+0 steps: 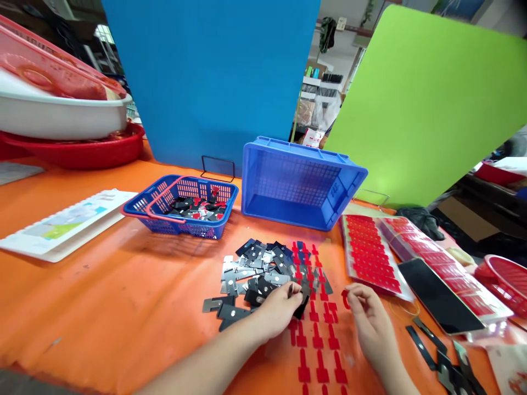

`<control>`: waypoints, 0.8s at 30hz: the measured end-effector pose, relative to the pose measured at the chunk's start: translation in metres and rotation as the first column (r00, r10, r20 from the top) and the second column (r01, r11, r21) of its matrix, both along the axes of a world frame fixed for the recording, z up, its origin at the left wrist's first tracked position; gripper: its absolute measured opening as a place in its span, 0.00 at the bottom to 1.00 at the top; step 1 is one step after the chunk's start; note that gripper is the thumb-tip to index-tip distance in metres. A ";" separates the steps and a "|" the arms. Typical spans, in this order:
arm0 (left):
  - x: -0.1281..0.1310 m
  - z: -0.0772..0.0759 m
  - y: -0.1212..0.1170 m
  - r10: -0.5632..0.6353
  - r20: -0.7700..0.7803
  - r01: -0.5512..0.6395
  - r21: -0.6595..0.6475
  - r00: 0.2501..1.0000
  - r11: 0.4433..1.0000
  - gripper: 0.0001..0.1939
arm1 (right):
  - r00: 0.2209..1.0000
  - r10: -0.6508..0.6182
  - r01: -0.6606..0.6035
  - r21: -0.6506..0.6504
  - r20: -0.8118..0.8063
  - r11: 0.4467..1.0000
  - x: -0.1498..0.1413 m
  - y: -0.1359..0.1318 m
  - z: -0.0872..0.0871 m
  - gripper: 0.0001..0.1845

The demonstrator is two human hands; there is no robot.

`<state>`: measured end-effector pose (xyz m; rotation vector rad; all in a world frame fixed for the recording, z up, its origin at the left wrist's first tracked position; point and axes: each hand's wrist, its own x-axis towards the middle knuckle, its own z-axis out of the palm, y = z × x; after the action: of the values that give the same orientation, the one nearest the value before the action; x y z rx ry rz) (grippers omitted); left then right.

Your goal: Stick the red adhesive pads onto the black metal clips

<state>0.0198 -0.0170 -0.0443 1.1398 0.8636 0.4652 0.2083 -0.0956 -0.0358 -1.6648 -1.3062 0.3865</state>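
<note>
As left hand grips black piece (partly covered), outline unclear.

No lettering or numbers can be read.

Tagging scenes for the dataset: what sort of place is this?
Likely a hand-assembly workshop: a pile of flat black and silvery parts, rows of red T-shaped pieces on the orange tabletop, and a blue basket holding similar parts.
</note>
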 end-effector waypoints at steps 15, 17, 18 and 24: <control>-0.014 0.027 0.006 0.113 0.275 -0.029 -0.291 0.955 0.956 0.18 | 0.919 0.184 -0.203 -0.017 -0.350 0.979 -0.056 0.043 0.013 0.07; -0.012 0.028 0.006 0.097 0.291 -0.011 -0.283 0.952 0.959 0.20 | 0.916 0.193 -0.218 -0.033 -0.353 0.975 -0.056 0.042 0.009 0.06; -0.012 0.029 0.005 0.087 0.297 -0.001 -0.280 0.951 0.960 0.21 | 0.914 0.196 -0.225 -0.041 -0.356 0.974 -0.056 0.041 0.008 0.06; -0.011 0.037 0.006 0.057 0.281 0.026 -0.282 0.958 0.959 0.21 | 0.926 0.220 -0.248 -0.054 -0.306 0.967 -0.056 0.041 0.010 0.05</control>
<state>0.0085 -0.0113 -0.0074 0.7782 0.6598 0.4883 0.1519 -0.0550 -0.0261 -1.4579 -1.2750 0.8197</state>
